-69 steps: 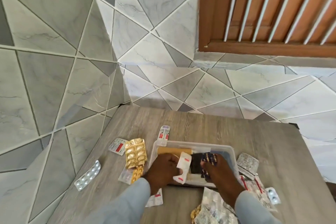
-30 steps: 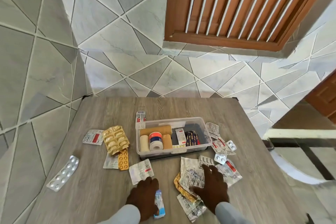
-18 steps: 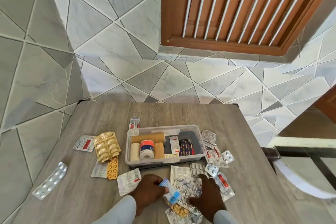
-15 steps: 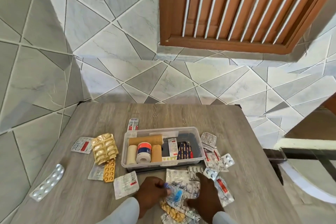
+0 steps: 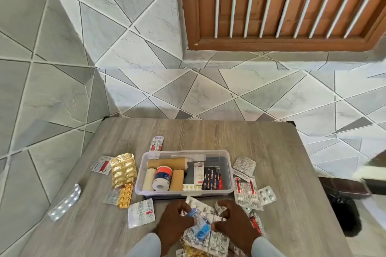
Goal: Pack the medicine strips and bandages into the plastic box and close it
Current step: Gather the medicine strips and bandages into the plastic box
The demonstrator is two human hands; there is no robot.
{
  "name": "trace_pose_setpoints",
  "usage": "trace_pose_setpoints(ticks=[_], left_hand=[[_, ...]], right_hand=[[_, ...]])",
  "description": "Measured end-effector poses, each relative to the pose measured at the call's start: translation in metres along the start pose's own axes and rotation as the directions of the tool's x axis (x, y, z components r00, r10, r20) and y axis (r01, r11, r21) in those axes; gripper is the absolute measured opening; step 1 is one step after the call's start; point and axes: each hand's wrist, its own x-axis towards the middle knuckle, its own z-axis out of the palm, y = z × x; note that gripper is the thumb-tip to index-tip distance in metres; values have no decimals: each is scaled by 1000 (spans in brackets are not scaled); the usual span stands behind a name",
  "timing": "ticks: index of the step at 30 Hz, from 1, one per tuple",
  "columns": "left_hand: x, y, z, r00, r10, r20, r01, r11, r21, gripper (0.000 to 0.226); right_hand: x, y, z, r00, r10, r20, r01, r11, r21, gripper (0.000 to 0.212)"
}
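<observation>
A clear plastic box (image 5: pixel 186 151) stands open mid-table. It holds tan and white bandage rolls (image 5: pixel 161 177) on its left and a few medicine strips (image 5: pixel 212 178) on its right. Just in front of it, my left hand (image 5: pixel 173 221) pinches a small blue strip (image 5: pixel 199 226) over a pile of silver strips (image 5: pixel 208 240). My right hand (image 5: pixel 232 222) is curled on that pile, its thumb touching the blue strip's lower end. No lid is in view.
Left of the box lie a gold blister (image 5: pixel 123 170), an orange blister (image 5: pixel 125 194), a white strip (image 5: pixel 141 213) and a silver blister (image 5: pixel 64 202) near the table's left edge. More strips (image 5: pixel 245 192) lie right of the box. A black bag (image 5: pixel 342 213) sits on the floor, right.
Both hands left the box and came back to the table's front. My left hand picked up the blue strip; my right hand went from flat on the silver pile to curled on it.
</observation>
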Motion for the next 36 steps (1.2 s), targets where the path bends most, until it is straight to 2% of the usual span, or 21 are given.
trace_pose_setpoints(ticks=[2,5,9,11,13,16,19,21,23,27,31,33,36], left_hand=[[-9,1,-5,999,8,40,-9,999,32,37],[-23,6,-15,983,-18,185,6,998,64,54],[-30,28,-38,952,-42,302,48,999,-10,69],[-29,44,-48,941,-13,337,46,995,-90,65],[-26,59,-54,946,30,324,24,987,-162,56],[-6,78,-59,967,122,225,-68,971,-231,49],[26,85,-58,980,176,90,-149,958,-247,43],[44,87,-53,978,202,47,-191,965,-178,39],[55,84,-47,969,246,30,-245,969,-23,33],[69,75,-41,954,293,66,-300,917,263,23],[79,67,-41,923,349,164,-381,761,525,26],[81,67,-40,910,378,169,-397,681,616,35],[83,67,-41,904,402,146,-370,565,737,45]], right_hand=[[-1,-2,-1,999,-31,-5,31,999,-29,50],[-4,-9,0,996,-90,0,90,995,-47,39],[-10,-32,3,987,-159,-1,159,987,-31,29],[-11,-49,4,978,-204,-47,204,979,-22,26],[-11,-67,1,954,-268,-134,267,963,-27,24],[1,-92,-2,882,-361,-303,329,932,-155,21],[18,-104,-10,836,-425,-348,303,885,-353,37],[27,-103,-14,858,-426,-289,225,816,-533,49],[34,-100,-12,896,-388,-215,151,722,-675,54],[42,-83,-1,942,-325,-86,83,472,-878,44],[43,-75,5,891,-447,-76,82,324,-943,17],[47,-74,4,859,-496,-122,28,284,-958,20],[51,-76,2,843,-498,-204,-50,305,-951,28]])
